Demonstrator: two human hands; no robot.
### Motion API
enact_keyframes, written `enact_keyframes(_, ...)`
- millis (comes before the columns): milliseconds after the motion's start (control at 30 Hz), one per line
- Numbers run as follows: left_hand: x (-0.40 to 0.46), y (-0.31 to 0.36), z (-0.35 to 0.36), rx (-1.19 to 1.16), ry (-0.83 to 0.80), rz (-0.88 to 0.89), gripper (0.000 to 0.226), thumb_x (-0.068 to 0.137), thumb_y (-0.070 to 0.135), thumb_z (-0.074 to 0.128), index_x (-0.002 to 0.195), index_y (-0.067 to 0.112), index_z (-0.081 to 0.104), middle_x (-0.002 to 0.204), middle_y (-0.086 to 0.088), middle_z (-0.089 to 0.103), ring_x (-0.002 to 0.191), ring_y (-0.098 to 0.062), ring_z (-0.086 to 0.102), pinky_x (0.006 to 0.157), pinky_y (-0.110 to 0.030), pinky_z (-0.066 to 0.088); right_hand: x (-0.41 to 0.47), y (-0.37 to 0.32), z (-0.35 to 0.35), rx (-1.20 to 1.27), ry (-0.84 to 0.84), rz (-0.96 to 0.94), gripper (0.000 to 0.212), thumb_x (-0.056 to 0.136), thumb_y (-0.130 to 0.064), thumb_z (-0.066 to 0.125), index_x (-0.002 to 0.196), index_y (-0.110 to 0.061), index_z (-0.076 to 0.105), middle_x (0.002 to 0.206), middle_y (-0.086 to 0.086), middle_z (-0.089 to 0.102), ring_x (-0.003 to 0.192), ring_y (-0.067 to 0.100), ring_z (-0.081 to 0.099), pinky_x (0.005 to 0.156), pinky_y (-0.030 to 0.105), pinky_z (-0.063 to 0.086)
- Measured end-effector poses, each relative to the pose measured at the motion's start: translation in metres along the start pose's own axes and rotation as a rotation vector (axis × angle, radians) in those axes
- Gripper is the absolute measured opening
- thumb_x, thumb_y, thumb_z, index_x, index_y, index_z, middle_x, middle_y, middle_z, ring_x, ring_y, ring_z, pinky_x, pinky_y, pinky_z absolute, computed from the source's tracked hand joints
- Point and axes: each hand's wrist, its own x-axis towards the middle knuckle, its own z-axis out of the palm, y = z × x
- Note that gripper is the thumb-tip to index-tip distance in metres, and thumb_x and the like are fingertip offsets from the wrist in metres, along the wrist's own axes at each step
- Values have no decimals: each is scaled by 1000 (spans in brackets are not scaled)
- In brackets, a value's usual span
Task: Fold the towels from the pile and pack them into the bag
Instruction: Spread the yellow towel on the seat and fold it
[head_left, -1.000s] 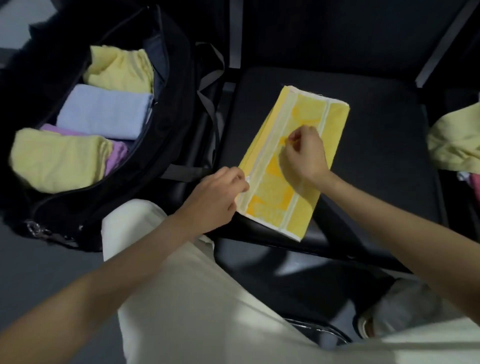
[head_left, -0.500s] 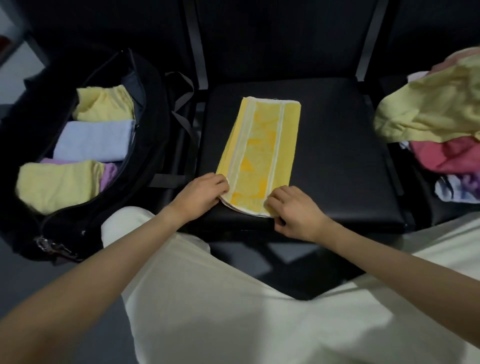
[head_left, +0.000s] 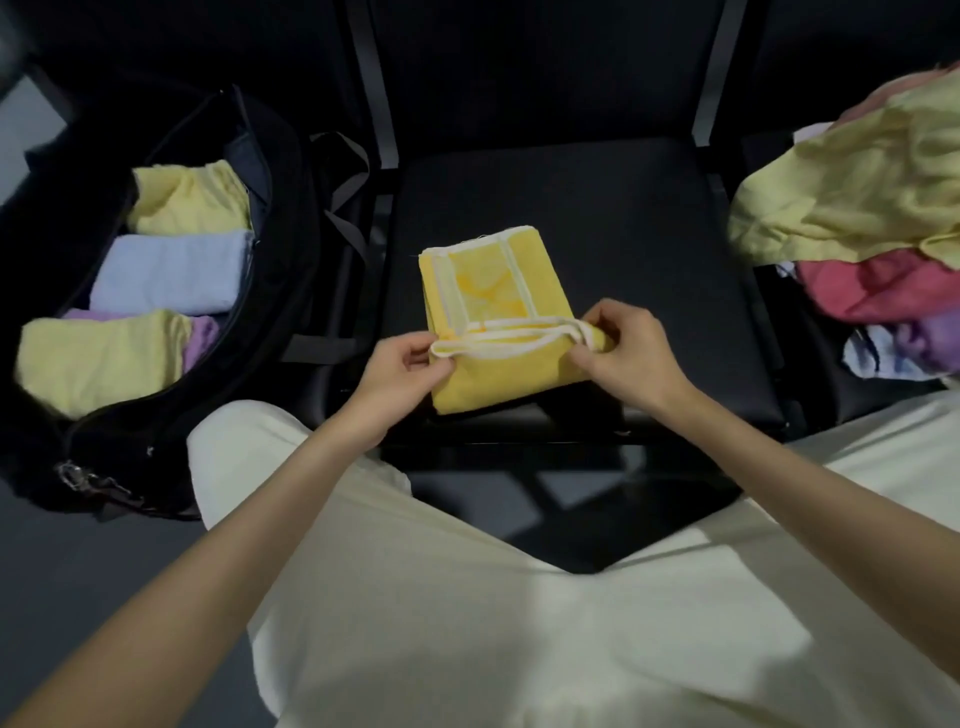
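A yellow towel (head_left: 493, 322) with pale stripes lies on the black chair seat (head_left: 623, 234) at the middle of the view, its near end doubled over toward 12 o'clock so that a white-edged hem runs across it from 9 to 3 o'clock. The left hand (head_left: 402, 371) pinches the left corner of that folded hem between thumb and curled fingers (head_left: 441, 364). The right hand (head_left: 626, 358) pinches the right corner in the same way, thumb on top and fingers curled under the bunched edge.

At 9 o'clock from the towel stands the open black bag (head_left: 280, 249), just beside the seat. Inside it lie folded towels: a pale yellow one (head_left: 189, 200) at the far end, a light blue one (head_left: 171, 273) in the middle, and another pale yellow one (head_left: 98, 358) at the near end resting over a purple one (head_left: 200, 338). At 3 o'clock, on the neighbouring seat, sits the loose pile (head_left: 872, 218), with a pale yellow towel on top and red, purple and light blue cloth below it. The person's legs in white trousers (head_left: 467, 623) fill the view at 6 o'clock.
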Motion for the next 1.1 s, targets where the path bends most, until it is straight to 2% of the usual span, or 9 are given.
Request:
enact_keyframes(133, 26, 1, 6, -2, 219, -114, 11, 86, 5, 60, 83, 11, 69, 84, -3, 69, 78, -9, 63, 71, -26, 50, 27, 5, 16, -70, 90, -39, 19, 85, -27, 64, 97, -13, 61, 86, -1, 64, 75, 14, 58, 64, 31, 47)
enact_keyframes(233, 48, -10, 11, 184, 331, -170, 6, 80, 13, 64, 80, 8, 68, 82, -11, 69, 75, -18, 63, 66, -33, 49, 52, 11, 30, -200, 82, 2, 32, 90, -32, 61, 112, -9, 59, 96, 4, 64, 86, 18, 59, 68, 31, 47)
enact_keyframes(367, 63, -20, 15, 520, 322, -185, 23, 81, 20, 66, 103, 10, 66, 93, -9, 66, 91, -26, 62, 77, -37, 49, 65, 20, 43, -401, 13, 106, 29, 92, -26, 58, 112, -5, 53, 101, 12, 63, 91, 29, 61, 67, 35, 47)
enact_keyframes(467, 63, -25, 16, 666, 351, -123, 36, 82, 23, 68, 116, 12, 58, 104, -6, 64, 100, -25, 60, 91, -42, 45, 64, 19, 46, -466, 52, 140, 30, 90, -24, 61, 110, -5, 51, 106, 14, 59, 96, 31, 57, 75, 39, 46)
enact_keyframes(567, 53, -25, 10, 830, 397, 114, 45, 83, 22, 69, 124, 13, 52, 117, -6, 55, 108, -25, 53, 94, -39, 39, 59, 18, 41, -613, 124, -66, 32, 86, -16, 62, 114, -6, 50, 113, 15, 50, 100, 30, 50, 84, 38, 42)
enact_keyframes(733, 21, -23, -1, 927, -31, 610, 27, 87, 14, 62, 114, 9, 65, 117, -4, 62, 111, -24, 56, 96, -39, 45, 35, 29, 23, -609, -101, -482, 40, 81, -16, 63, 119, -7, 57, 123, 11, 55, 112, 32, 51, 92, 40, 38)
enact_keyframes(867, 16, -33, 4, 1060, -227, 459, 50, 90, 20, 58, 139, 13, 49, 144, -1, 47, 135, -17, 40, 110, -32, 33, 26, 41, 19, -765, -336, -440, 66, 76, -18, 64, 139, -10, 45, 147, 7, 41, 137, 23, 36, 112, 36, 22)
enact_keyframes(1000, 21, -36, 6, 978, -169, 370, 60, 84, 0, 62, 140, 14, 48, 143, -5, 50, 134, -22, 43, 110, -30, 31, 25, 51, 21, -747, -248, -462, 58, 71, -10, 71, 128, -6, 57, 134, 10, 56, 126, 27, 51, 101, 37, 38)
enact_keyframes(1100, 22, -26, 4, 865, -105, 354, 46, 80, 3, 68, 125, 14, 63, 121, -4, 66, 113, -23, 60, 98, -33, 45, 26, 40, 16, -734, -177, -480, 22, 72, -20, 66, 91, -9, 66, 90, 9, 69, 90, 30, 63, 84, 34, 43)
